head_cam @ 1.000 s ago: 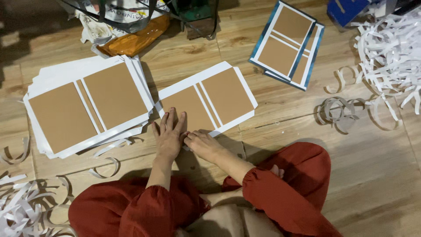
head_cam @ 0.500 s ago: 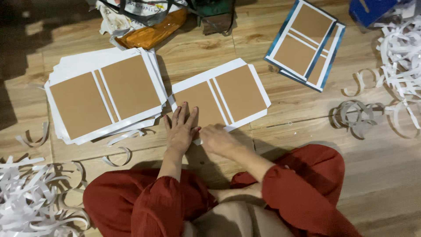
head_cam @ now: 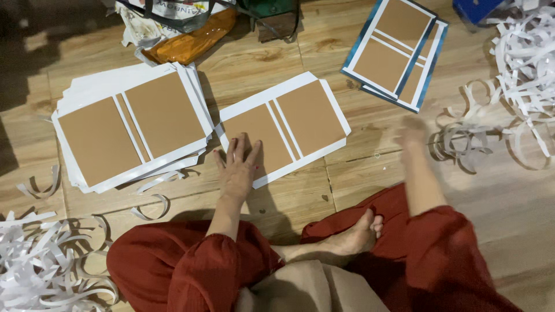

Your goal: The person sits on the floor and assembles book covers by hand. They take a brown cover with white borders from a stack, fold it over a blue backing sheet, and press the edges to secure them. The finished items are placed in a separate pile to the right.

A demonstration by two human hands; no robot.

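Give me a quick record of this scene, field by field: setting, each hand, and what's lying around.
setting: wooden floor, person seated on it
left hand: flat, open, pressing the near corner of a white sheet with brown panels
right hand: blurred, holding nothing visible, near curled white strips
left of sheet: stack of similar sheets
far right: blue-edged sheets
near left: pile of paper strips

White sheet [head_cam: 283,130] with brown panels; the stack [head_cam: 130,127] is the same, and a third pile [head_cam: 399,52] is edged in blue. Sleeves [head_cam: 196,266] rust red, paper strips [head_cam: 523,46] white, bag [head_cam: 193,40] orange, floor [head_cam: 260,63] pale wood grain
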